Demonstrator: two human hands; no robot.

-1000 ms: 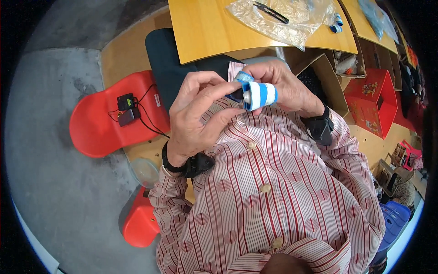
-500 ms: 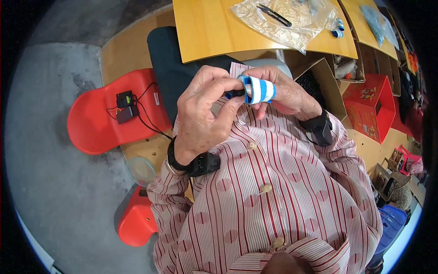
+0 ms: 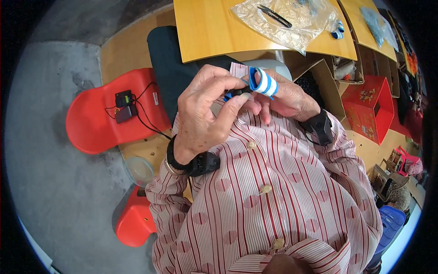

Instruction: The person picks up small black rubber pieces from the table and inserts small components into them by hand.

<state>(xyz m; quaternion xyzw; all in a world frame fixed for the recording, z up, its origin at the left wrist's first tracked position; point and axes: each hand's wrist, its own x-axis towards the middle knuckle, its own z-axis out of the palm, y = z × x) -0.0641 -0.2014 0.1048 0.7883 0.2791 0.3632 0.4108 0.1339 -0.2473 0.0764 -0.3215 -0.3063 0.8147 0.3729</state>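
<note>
In front of my chest, both hands work on a blue-and-white striped ribbon band. The thumb and forefinger of my left hand pinch a small black piece at the band's left end. I cannot make out what kind of piece it is. My right hand grips the band, which curves in a loop over its fingers. Part of the band is hidden behind the fingers.
On the yellow table lie a clear plastic bag, black thread snips and more striped bands. A red stool at left carries small black devices. Cardboard boxes and a red box stand at right.
The loop of the striped band has tipped upward and shifted a little right, showing more of the black piece. The right fingers have moved slightly; the left hand stays nearly in place.
</note>
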